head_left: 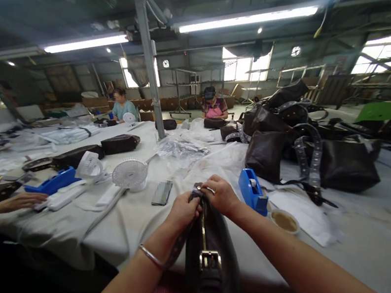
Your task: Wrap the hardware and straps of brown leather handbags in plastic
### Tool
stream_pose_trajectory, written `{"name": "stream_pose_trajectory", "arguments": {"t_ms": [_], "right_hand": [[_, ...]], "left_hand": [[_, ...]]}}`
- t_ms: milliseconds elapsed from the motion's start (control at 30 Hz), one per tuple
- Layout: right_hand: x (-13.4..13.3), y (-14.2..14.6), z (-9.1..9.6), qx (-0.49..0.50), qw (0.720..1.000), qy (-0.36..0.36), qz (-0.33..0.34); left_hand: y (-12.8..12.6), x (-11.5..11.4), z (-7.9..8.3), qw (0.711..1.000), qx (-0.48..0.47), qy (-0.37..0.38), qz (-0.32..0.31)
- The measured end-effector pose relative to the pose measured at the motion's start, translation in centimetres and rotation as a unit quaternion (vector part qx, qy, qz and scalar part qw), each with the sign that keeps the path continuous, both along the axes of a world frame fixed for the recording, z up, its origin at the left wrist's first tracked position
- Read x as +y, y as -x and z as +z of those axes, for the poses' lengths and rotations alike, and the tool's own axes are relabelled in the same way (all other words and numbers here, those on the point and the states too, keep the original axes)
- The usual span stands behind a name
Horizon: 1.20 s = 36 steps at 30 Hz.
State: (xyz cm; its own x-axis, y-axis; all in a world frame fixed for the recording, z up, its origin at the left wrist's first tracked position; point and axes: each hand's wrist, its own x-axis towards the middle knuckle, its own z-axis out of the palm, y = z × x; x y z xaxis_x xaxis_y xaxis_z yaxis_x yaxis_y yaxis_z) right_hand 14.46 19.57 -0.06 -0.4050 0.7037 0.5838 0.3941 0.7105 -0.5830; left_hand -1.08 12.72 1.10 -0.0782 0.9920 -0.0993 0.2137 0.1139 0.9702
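Observation:
A dark leather bag (pixel 214 269) with a metal buckle (pixel 211 260) hangs from the table edge down to my lap. My left hand (pixel 182 210), with a silver bangle at the wrist, is closed on the bag's top end and strap. My right hand (pixel 222 194), wearing a ring, pinches the same top end from the right, fingers curled over it. Both hands meet at the bag's upper tip, just above the white-covered table (pixel 370 245).
A blue tape dispenser (pixel 252 190) and a small bowl (pixel 284 221) sit right of my hands. A phone (pixel 162 192) and small white fans (pixel 130 174) lie to the left. A pile of dark bags (pixel 308 145) is behind. Another person's hands (pixel 17 200) rest at left; two people sit far off.

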Motion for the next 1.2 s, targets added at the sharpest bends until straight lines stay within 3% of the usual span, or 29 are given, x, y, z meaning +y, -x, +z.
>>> {"name": "stream_pose_trajectory", "arguments": {"t_ms": [200,367,567,733,1000,1067,1200], "right_hand": [[-1.5,0.6,-0.1,-0.055,0.997,-0.001,-0.051],[-1.7,0.9,0.0,-0.091,0.992,0.025,-0.083],[-0.2,0.5,0.9,-0.179,0.982,0.037,-0.047],[-0.2,0.4,1.2,-0.237,0.971,0.007,-0.025],[-0.6,-0.3,-0.3,-0.200,0.976,-0.039,-0.080],[-0.1,-1.0,-0.1,-0.191,0.979,-0.065,-0.041],[1.8,-1.8,1.2,-0.190,0.962,-0.107,0.164]], "left_hand": [[0.1,-0.1,-0.6,1.000,-0.019,0.013,-0.005],[-0.3,0.5,-1.1,1.000,0.005,0.010,0.029],[-0.7,0.6,-2.2,0.998,0.025,-0.016,0.047],[-0.5,0.4,-2.6,0.998,0.018,-0.035,0.040],[-0.5,0.2,-2.5,0.999,-0.021,-0.044,0.000],[-0.1,0.3,-2.0,0.999,-0.025,-0.034,-0.029],[1.1,0.5,-0.4,0.997,-0.003,-0.011,-0.076]]}}
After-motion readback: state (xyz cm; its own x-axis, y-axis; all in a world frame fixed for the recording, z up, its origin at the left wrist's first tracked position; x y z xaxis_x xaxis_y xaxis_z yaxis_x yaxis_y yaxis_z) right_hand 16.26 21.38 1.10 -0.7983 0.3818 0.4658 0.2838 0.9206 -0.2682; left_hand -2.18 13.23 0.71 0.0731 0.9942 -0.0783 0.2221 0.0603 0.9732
